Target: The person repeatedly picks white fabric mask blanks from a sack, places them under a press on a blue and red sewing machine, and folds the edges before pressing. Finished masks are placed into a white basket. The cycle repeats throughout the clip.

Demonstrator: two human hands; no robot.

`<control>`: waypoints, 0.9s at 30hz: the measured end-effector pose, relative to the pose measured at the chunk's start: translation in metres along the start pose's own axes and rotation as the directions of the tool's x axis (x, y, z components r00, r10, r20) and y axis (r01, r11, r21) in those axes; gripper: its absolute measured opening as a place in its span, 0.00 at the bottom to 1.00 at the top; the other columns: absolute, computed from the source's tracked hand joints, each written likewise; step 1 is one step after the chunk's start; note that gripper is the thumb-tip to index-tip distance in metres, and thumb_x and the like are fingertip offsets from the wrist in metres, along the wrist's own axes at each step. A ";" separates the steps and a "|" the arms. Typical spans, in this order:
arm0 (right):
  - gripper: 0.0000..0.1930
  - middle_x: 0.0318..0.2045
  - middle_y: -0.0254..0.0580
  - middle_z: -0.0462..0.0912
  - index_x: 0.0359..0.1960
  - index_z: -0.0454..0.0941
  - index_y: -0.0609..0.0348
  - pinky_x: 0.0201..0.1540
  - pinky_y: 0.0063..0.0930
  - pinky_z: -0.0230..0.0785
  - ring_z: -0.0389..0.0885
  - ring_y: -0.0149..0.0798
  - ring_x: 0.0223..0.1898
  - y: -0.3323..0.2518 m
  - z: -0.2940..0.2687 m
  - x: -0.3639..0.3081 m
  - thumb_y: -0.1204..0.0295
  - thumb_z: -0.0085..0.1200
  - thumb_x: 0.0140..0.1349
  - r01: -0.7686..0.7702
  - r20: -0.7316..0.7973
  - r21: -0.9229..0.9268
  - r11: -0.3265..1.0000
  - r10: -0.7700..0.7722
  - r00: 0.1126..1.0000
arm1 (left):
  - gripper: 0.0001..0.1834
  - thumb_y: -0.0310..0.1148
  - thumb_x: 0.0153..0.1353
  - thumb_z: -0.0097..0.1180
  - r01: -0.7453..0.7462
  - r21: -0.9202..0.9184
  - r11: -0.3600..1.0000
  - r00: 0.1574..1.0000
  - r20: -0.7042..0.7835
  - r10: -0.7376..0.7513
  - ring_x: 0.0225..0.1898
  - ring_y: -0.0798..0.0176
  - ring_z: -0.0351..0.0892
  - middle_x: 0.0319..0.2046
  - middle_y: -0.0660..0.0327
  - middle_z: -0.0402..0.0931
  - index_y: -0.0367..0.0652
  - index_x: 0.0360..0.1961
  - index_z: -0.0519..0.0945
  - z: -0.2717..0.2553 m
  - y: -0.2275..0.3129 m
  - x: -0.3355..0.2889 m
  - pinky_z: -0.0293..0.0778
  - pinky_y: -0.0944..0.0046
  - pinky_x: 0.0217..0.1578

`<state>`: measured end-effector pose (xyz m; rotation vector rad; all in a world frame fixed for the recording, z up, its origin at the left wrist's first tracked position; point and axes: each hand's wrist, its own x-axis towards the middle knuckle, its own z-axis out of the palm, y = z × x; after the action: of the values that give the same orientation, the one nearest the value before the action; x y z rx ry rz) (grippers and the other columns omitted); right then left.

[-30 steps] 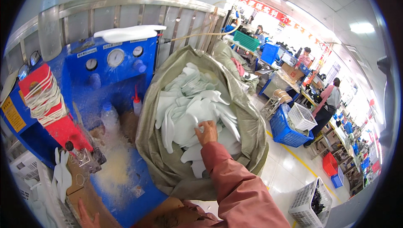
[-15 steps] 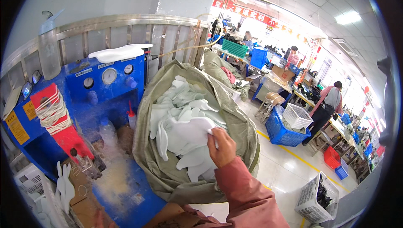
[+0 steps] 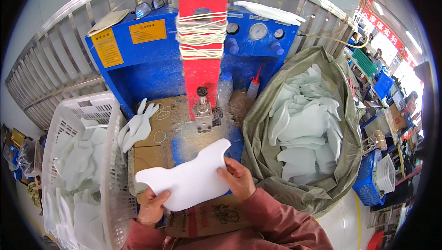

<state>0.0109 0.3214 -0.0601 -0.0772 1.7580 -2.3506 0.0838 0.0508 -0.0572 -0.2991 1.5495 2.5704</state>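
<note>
A white, curved, flat foam-like piece [image 3: 189, 176] is held up in front of me between both hands. My left hand [image 3: 153, 204] pinches its lower left edge, thumb on top. My right hand [image 3: 237, 178] grips the right side, thumb on the face and fingers behind. Just beyond the piece stands a blue machine [image 3: 152, 77] with a red arm [image 3: 201, 73] wound with pale cord. A metal head [image 3: 203, 115] sits at the arm's lower end, above a dusty blue plate [image 3: 230, 142]. Several similar pieces [image 3: 138, 128] lie left of the plate.
On the left, a white plastic basket [image 3: 108, 112] holds many white pieces. A green woven sack [image 3: 258, 158] with more of them stands open on the right. Glasses [image 3: 143, 10] rest on the machine, and a red-tipped bottle [image 3: 253, 86] stands inside it. A blue crate [image 3: 366, 181] is farther right.
My right hand has come away from the sack with a white piece, and both hands now hold it before the machine. The view has turned left.
</note>
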 end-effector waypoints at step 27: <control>0.12 0.37 0.27 0.80 0.52 0.78 0.65 0.39 0.17 0.67 0.72 0.17 0.37 -0.005 0.031 0.064 0.70 0.59 0.74 -0.108 0.085 0.134 0.985 0.098 0.992 | 0.27 0.21 0.69 0.58 -0.187 0.205 0.961 0.969 -0.122 0.215 0.57 0.62 0.81 0.58 0.57 0.80 0.35 0.69 0.71 -0.017 0.052 0.038 0.76 0.60 0.60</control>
<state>-0.0472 0.2809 -0.0514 -0.0545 1.5212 -2.3543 0.0377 0.0118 -0.0291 -0.3261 1.9595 2.5667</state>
